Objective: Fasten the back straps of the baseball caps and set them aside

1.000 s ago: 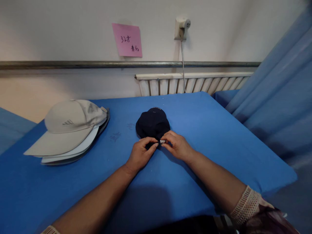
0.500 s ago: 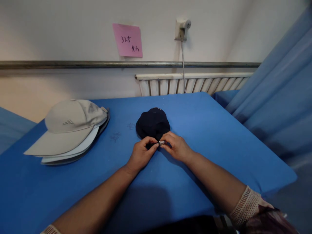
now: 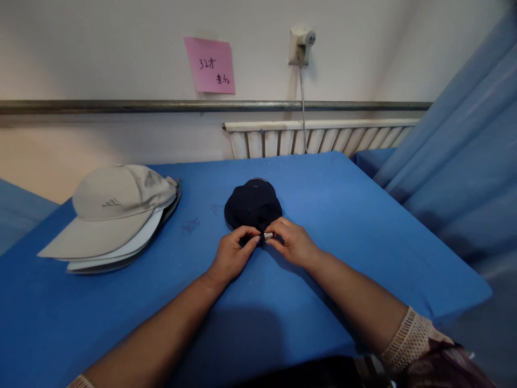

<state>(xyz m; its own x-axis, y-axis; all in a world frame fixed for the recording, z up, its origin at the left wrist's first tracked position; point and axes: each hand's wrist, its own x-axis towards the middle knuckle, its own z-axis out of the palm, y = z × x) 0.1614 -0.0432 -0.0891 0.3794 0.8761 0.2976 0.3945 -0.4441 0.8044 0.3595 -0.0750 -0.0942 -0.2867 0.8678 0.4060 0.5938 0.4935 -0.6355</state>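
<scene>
A dark navy cap (image 3: 253,205) lies on the blue-covered table (image 3: 323,215), its strap end towards me. At that near edge my left hand (image 3: 233,253) pinches the cap's dark strap between thumb and forefinger. Just to the right, my right hand (image 3: 293,241) grips a small silver metal buckle (image 3: 268,236) on the same strap. The fingertips of both hands are close together, and part of the strap is hidden behind them.
Several stacked caps stand at the left, with a light grey cap (image 3: 109,202) on top. Behind the table are a white radiator (image 3: 323,126), a metal rail (image 3: 133,106) and a plugged-in cable (image 3: 302,102). A blue curtain (image 3: 456,151) hangs at the right.
My left fingertips have shifted slightly left, showing more dark strap beside the buckle. The silver buckle shows more than a second ago. The navy cap stays in place.
</scene>
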